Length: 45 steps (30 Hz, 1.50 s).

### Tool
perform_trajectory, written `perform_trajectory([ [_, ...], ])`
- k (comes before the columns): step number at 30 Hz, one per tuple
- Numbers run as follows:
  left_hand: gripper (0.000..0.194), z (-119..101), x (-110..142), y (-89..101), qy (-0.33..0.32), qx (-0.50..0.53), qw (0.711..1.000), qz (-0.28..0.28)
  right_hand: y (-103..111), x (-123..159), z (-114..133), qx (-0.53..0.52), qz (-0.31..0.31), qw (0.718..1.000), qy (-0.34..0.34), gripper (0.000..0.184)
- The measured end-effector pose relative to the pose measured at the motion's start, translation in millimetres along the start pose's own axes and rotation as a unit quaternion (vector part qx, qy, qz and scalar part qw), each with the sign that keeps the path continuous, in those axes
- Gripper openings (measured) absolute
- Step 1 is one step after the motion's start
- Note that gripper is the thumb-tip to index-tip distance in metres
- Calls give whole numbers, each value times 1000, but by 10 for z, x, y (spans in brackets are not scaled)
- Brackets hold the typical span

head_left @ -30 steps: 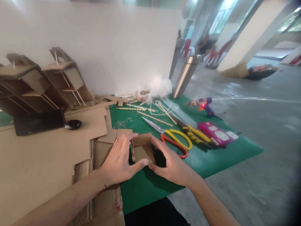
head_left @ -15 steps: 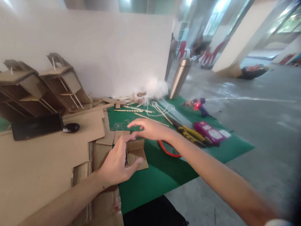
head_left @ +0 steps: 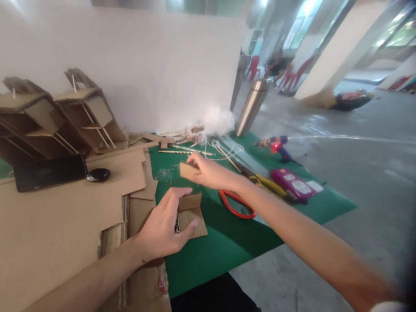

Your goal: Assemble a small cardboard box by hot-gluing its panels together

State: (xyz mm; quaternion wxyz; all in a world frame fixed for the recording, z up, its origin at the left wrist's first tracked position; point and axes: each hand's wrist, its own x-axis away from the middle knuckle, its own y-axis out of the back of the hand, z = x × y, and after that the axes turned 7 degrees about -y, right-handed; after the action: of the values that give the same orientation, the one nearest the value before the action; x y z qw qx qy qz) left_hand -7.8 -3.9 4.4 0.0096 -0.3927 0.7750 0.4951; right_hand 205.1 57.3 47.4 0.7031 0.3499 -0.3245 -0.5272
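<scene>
My left hand (head_left: 162,226) grips a small folded cardboard box piece (head_left: 191,215) standing on the green mat (head_left: 225,246), thumb on its front flap and fingers over its top edge. Above the mat, my right hand (head_left: 210,172) is stretched forward and pinches a small flat cardboard piece (head_left: 188,170). Red-handled scissors (head_left: 237,205) lie just under my right forearm.
Large cardboard sheets (head_left: 60,216) cover the left, with a black phone (head_left: 50,172) and a black oval object (head_left: 98,175). Cardboard shelf models (head_left: 56,120) stand at the back left. Sticks (head_left: 180,151), white fluff (head_left: 215,121), a steel bottle (head_left: 252,106), glue gun (head_left: 276,145), yellow pliers (head_left: 268,183) and a pink cutter (head_left: 292,182) lie about the mat.
My right hand left the folded box, reached forward across the mat and picked up a small flat cardboard piece. My left hand has stayed on the folded box.
</scene>
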Motion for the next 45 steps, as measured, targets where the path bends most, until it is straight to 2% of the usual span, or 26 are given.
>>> perform_trajectory([
  [3,50,-8,3,8,-4,-4,1000,4,52,422,-98,-13,-89,995,-44,24],
  [5,47,-14,-4,13,-6,-2,1000,10,-25,719,-129,-42,-123,988,-81,25],
  [8,45,-18,-27,17,-11,2,1000,11,-256,1051,-128,-107,-94,984,-105,40],
  [10,44,-16,-40,16,-14,4,1000,10,-410,1150,-107,-146,-66,979,-125,46],
  [13,45,-9,-43,11,-15,13,1000,13,-548,1149,-64,-204,-39,965,-159,52],
  [18,46,-2,-35,8,-14,22,999,23,-615,1062,-3,-249,-34,952,-175,51],
  [24,48,-4,-44,12,-14,36,999,24,-638,1069,19,-295,-14,950,-96,42],
  [29,49,2,-42,13,-18,41,999,22,-601,1094,-64,-312,42,948,-35,60],
  [33,48,-6,-51,17,-19,43,999,17,-610,1072,-158,-309,52,949,-27,70],
  [45,51,-32,-61,32,-20,43,999,23,-644,1072,-181,-304,39,952,-6,68],
])
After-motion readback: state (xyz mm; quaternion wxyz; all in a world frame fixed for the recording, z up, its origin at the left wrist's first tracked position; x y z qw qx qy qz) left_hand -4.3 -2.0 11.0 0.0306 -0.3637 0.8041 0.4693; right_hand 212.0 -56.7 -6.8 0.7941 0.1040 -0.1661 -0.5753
